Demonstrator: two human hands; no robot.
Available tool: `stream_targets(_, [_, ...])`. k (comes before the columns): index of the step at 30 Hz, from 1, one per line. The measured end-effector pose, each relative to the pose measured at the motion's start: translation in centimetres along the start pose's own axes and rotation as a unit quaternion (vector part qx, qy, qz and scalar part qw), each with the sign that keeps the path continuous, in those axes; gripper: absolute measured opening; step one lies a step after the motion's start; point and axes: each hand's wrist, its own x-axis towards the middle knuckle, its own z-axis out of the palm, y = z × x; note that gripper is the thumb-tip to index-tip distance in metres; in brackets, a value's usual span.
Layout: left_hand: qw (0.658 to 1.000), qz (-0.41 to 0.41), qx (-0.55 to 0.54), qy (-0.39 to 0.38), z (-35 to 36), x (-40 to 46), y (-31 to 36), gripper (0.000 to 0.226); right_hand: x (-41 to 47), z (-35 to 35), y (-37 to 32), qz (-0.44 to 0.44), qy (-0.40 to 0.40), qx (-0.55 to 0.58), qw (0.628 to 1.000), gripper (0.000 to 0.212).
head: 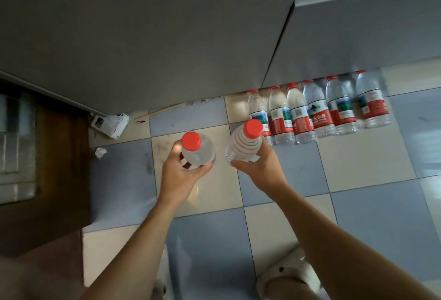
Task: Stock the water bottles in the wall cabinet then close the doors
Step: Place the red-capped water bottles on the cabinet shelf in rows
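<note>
Left hand (pixel 181 175) grip curled round one red-capped bottle (pixel 198 148), right hand (pixel 260 168) grip round another bottle (pixel 243 144), six bottles (pixel 317 113) on floor

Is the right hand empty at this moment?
No, the right hand grips a red-capped water bottle, and the left hand holds another bottle.

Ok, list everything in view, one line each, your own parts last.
Held bottles: two, clear with red caps, one per hand.
Floor bottles: six visible, clear with red labels, in a row under the cabinet edge.
Cabinet: grey, overhead.
Floor tiles: blue and cream checks.
Crumpled paper: white, on the floor at left.
Wooden furniture: brown, left.
Slipper: pale, on a foot at the bottom.
Left hand: grips one bottle.
Right hand: grips the other.
</note>
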Motion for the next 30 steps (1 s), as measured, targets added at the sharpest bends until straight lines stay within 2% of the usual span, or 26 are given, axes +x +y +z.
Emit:
stream_targets(6, [1.000,-0.001,-0.004,-0.015,-7.2,-8.2,16.3,0.073,-10.6,-2.8,-14.5,0.025,0.000,-0.007,1.000,0.069])
stream_targets(9, [1.000,0.010,-0.022,-0.013,-10.8,-11.7,24.0,0.076,-14.9,-3.8,-22.6,0.008,0.001,-0.004,1.000,0.070])
stream_targets(14, [0.997,0.047,-0.045,-0.035,-16.9,-16.7,36.3,0.077,-22.2,-4.8,-35.4,-0.019,0.047,0.012,0.999,0.065])
stream_targets(17, [0.995,0.080,-0.052,-0.031,-19.1,-18.7,42.4,0.073,-25.3,-6.1,-41.5,-0.054,0.047,0.005,0.997,0.057])
stream_targets(22, [0.985,0.162,-0.062,0.008,-22.2,-22.2,54.6,0.068,-30.3,-9.7,-53.5,-0.126,0.050,0.016,0.991,0.057])
stream_targets(30, [0.942,0.306,-0.107,0.087,-27.3,-27.9,73.1,0.065,-36.4,-15.7,-71.9,-0.275,0.030,0.001,0.961,0.055])
